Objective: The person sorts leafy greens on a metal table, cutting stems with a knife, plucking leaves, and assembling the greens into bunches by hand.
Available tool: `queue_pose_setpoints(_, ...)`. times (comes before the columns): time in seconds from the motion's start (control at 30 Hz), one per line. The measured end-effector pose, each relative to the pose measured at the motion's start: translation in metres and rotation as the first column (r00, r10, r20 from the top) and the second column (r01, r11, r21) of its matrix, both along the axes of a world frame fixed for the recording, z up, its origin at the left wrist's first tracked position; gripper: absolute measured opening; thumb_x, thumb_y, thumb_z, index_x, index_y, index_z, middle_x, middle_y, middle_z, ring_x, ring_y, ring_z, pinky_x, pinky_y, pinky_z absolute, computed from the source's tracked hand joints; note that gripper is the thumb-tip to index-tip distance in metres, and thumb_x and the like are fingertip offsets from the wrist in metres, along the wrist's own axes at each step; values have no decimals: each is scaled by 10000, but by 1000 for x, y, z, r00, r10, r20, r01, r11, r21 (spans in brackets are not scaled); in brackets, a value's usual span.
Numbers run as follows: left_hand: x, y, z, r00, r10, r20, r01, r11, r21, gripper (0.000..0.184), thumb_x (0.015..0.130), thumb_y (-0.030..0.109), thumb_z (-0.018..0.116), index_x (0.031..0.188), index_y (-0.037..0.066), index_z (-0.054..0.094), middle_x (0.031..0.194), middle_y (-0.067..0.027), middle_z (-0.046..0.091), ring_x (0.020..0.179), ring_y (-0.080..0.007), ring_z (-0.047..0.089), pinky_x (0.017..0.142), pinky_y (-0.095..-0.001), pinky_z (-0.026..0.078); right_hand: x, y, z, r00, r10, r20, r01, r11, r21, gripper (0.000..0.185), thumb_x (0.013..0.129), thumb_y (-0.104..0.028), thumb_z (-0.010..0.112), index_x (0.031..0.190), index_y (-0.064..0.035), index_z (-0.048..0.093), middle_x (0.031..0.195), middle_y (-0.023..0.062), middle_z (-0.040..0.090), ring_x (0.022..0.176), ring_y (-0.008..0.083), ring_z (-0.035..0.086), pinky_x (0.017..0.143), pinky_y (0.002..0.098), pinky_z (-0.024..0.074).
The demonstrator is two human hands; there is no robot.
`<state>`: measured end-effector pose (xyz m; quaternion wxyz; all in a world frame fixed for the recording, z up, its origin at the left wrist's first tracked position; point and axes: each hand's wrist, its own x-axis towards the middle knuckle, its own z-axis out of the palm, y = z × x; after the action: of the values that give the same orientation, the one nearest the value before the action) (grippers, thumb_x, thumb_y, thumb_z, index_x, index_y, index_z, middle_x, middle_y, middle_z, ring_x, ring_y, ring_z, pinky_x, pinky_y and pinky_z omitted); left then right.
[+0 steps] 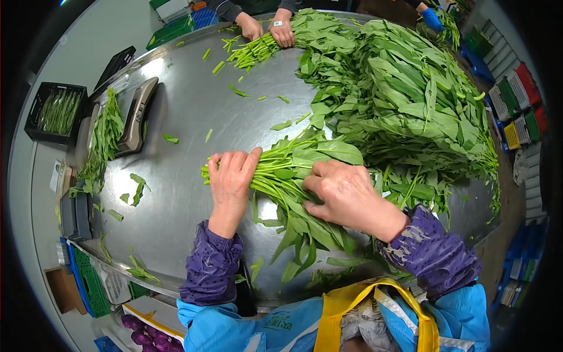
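A bunch of leafy greens that looks like water spinach [281, 173] lies across the metal table in front of me, its stems to the left and leaves to the right. My left hand [231, 179] is closed around the stems near their cut ends. Over the leafy part, my right hand [343, 188] curls its fingers and thumb onto the leaves; its fingertips are partly hidden among them. Just beyond and to the right rises a large heap of the same greens [410, 88].
The steel table [193, 205] carries scattered stem pieces and loose leaves. On the left, a scale [138, 114] stands beside more greens and a black crate [56, 111]. Across the table, a person's hands [267, 30] hold stems. A blue-gloved hand [432, 19] shows at upper right.
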<state>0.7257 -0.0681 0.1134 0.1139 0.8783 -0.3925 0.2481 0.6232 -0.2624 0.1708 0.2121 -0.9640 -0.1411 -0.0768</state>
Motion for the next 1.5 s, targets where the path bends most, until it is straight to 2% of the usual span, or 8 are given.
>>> queue_pose_setpoints(0.2, -2, -4, 2, 1000, -5, 3, 5, 1000, 7, 340, 696, 38, 542, 1021, 134, 557, 798, -13, 518, 833, -174, 519, 804, -355, 341, 2, 1, -15, 999, -21, 26, 24, 994, -103, 141, 673, -169, 615, 660, -32, 586, 693, 102, 544, 680, 263, 582, 543, 385, 464)
queue_pose_setpoints(0.5, -5, -8, 3, 1000, 6, -26, -6, 1000, 8, 346, 693, 29, 543, 1022, 135, 557, 802, -11, 517, 834, -176, 520, 810, -358, 341, 5, 4, -8, 995, -60, 74, 54, 995, 80, 53, 672, -93, 594, 677, -46, 571, 686, 94, 521, 669, 273, 587, 546, 382, 462)
queue_pose_setpoints(0.9, -7, -9, 1, 998, 1, -67, -2, 1000, -13, 395, 670, 5, 554, 1046, 128, 553, 826, -24, 524, 863, -189, 519, 817, -360, 338, 8, -3, -18, 989, -93, -118, 103, 992, 74, 71, 663, -105, 596, 677, -36, 585, 678, 106, 555, 646, 284, 585, 543, 386, 455)
queue_pose_setpoints(1.0, -5, -6, -4, 996, 18, -91, -23, 998, -56, 418, 658, 3, 568, 1059, 120, 546, 839, -39, 522, 873, -204, 511, 822, -358, 333, 11, -12, -15, 977, -148, -155, 212, 765, 608, 96, 692, -137, 593, 710, -44, 582, 654, 40, 534, 550, 136, 512, 504, 256, 415)
queue_pose_setpoints(1.07, -5, -1, -9, 992, 34, -121, -44, 996, -80, 427, 651, 0, 574, 1061, 115, 542, 845, -46, 521, 874, -210, 508, 823, -357, 330, 4, -23, 15, 856, 4, -517, 500, 249, 829, 118, 699, -148, 614, 745, -47, 577, 661, -13, 512, 553, 74, 469, 476, 225, 374)
queue_pose_setpoints(1.13, -2, 5, -16, 987, 49, -150, -66, 992, -106, 437, 644, -3, 580, 1064, 111, 539, 850, -52, 520, 875, -216, 505, 824, -355, 327, -7, -47, 9, 910, 122, -397, 392, 69, 918, 164, 704, -181, 614, 756, -36, 557, 676, -16, 501, 603, 83, 465, 525, 227, 366)
queue_pose_setpoints(1.27, 4, 19, -28, 983, 74, -167, -98, 985, -144, 583, 555, -96, 552, 1098, 114, 526, 906, -36, 524, 898, -203, 504, 828, -360, 322, -39, -80, 10, 835, 416, -361, 350, 107, 931, 237, 686, -245, 598, 707, -20, 525, 697, 28, 499, 697, 123, 460, 664, 247, 354)
queue_pose_setpoints(1.5, 9, 28, -33, 973, 106, -205, -133, 983, -126, 544, 598, -75, 548, 1111, 102, 520, 910, -57, 539, 902, -233, 503, 836, -355, 316, -61, -83, -6, 793, 146, -591, 594, 26, 804, 107, 824, -155, 560, 861, -56, 548, 684, -34, 494, 525, 27, 437, 442, 179, 371)
